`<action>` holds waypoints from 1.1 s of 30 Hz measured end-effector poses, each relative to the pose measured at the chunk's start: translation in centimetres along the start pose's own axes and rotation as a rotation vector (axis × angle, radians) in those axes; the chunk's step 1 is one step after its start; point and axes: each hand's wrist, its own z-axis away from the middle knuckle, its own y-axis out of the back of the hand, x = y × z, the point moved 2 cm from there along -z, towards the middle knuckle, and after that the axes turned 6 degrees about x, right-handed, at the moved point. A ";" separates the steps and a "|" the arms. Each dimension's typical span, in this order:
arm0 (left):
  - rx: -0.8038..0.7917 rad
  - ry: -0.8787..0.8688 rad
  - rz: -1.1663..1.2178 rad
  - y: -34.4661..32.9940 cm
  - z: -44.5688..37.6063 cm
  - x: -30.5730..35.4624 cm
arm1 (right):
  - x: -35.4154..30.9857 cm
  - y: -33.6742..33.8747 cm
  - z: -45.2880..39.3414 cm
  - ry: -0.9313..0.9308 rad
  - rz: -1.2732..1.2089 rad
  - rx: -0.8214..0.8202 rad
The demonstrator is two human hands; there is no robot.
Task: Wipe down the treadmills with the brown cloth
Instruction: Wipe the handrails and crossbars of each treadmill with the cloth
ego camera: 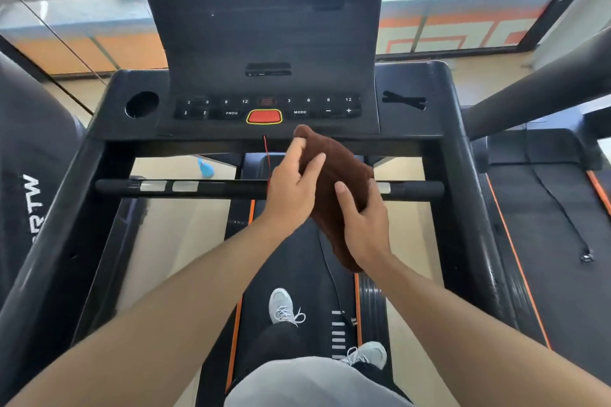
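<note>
I stand on a black treadmill whose console point(264, 43) rises in front of me, with a button row and a red stop key point(264, 116). The brown cloth point(334, 172) is bunched up between both hands, just above the horizontal handlebar point(198, 189) and below the console's front edge. My left hand point(292, 183) grips its left side with fingers curled over the top. My right hand point(363, 225) holds its lower right side from beneath. The cloth's lower end hangs down over the belt point(297, 261).
A second treadmill point(545, 208) lies to the right with a black cord on its belt. Another machine's dark housing point(29, 175) stands at left. A blue spray bottle point(205, 168) sits on the floor ahead. A red safety cord point(266, 155) hangs from the console. Windows lie beyond.
</note>
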 end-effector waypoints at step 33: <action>-0.265 0.109 -0.800 3.2 -9.5 -12.6 | 1.5 -10.2 -10.9 0.332 1.438 -0.716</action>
